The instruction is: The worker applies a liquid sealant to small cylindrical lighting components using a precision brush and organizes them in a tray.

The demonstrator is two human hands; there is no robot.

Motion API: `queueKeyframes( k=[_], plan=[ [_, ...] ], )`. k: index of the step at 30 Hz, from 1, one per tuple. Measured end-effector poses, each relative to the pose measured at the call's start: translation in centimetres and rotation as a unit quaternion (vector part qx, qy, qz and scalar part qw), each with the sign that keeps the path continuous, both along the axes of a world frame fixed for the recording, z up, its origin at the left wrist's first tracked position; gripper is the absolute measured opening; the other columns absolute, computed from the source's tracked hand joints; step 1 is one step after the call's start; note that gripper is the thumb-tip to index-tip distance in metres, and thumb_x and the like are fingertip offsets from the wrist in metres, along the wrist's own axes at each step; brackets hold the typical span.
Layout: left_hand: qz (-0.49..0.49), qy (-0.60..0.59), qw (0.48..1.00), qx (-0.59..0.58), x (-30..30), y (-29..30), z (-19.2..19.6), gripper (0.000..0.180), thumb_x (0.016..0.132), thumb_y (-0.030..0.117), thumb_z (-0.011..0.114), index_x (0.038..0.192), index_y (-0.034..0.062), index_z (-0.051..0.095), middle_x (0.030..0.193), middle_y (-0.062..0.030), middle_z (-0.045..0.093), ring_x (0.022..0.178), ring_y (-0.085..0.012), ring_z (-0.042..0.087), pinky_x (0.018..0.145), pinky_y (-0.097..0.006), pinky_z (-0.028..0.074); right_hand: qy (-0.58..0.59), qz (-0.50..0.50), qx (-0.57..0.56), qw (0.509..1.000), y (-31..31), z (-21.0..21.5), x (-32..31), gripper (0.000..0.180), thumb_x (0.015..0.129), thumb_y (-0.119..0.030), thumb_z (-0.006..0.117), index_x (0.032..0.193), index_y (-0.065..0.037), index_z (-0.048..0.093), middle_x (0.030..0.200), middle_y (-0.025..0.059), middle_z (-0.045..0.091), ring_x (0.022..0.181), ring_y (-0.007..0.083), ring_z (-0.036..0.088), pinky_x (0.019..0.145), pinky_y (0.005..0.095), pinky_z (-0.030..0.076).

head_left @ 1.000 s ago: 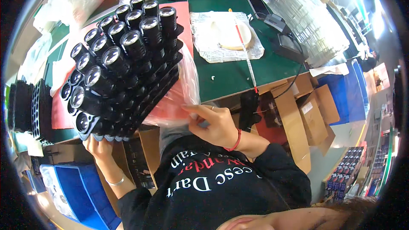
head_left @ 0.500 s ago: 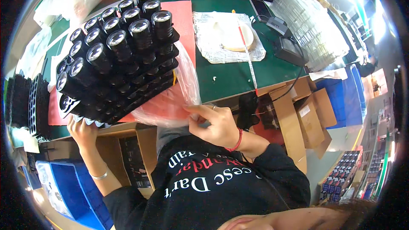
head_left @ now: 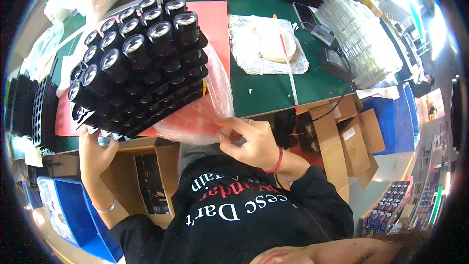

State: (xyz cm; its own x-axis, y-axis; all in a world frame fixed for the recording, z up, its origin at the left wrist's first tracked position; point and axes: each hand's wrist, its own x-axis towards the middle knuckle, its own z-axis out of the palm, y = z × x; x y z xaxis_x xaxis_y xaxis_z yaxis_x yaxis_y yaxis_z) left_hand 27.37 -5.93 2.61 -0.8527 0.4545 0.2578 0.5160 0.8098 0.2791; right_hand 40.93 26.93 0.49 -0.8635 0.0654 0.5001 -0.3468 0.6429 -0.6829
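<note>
A stack of black trays [head_left: 141, 83] filled with several black cylinders with glassy round ends is tilted up toward me. My left hand [head_left: 95, 154] props it from below at its lower left corner. A clear plastic bag [head_left: 205, 112] hangs from under the stack's right side. My right hand [head_left: 249, 142], a red band on its wrist, pinches the bag's lower edge. A pink sheet [head_left: 215, 24] on the green table [head_left: 268, 93] shows behind the trays.
A white plate on crinkled paper [head_left: 268, 44] and a long thin stick lie on the table. Stacks of clear trays [head_left: 361, 34] stand at right, black trays [head_left: 29, 107] at left. Cardboard boxes [head_left: 347, 137] and a blue bin [head_left: 73, 215] sit below.
The tray stack has swung up and to the right, its face turning more toward me. My left hand shifted right under it. My right hand keeps its hold on the bag.
</note>
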Motion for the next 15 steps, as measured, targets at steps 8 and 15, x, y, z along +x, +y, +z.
queueKeyframes(
  k=[8,15],
  plan=[
    [-0.03,-0.159,0.964,0.211,-0.3,2.6,-0.7,0.062,0.054,0.02,0.083,0.106,-0.0021,0.056,0.103,-0.0141,0.06,0.093,-0.0277,0.055,0.083,-0.035,0.043,-0.039,-0.099,0.204,0.973,1.5,4.7,-3.0,0.055,0.069,-0.032,0.07,0.115,-0.009,0.05,0.074,0.0105,0.061,0.063,0.027,0.061,0.055,0.0363,0.047],
    [-0.117,-0.177,0.939,0.27,-0.2,4.4,0.1,0.05,0.054,0.007,0.082,0.098,-0.0029,0.06,0.089,-0.0037,0.063,0.08,-0.0117,0.056,0.074,-0.028,0.046,-0.122,-0.072,0.288,0.947,3.5,4.6,-7.5,0.055,0.074,-0.029,0.061,0.119,-0.002,0.045,0.085,0.0191,0.062,0.076,0.0371,0.061,0.065,0.0443,0.048]
  ],
)
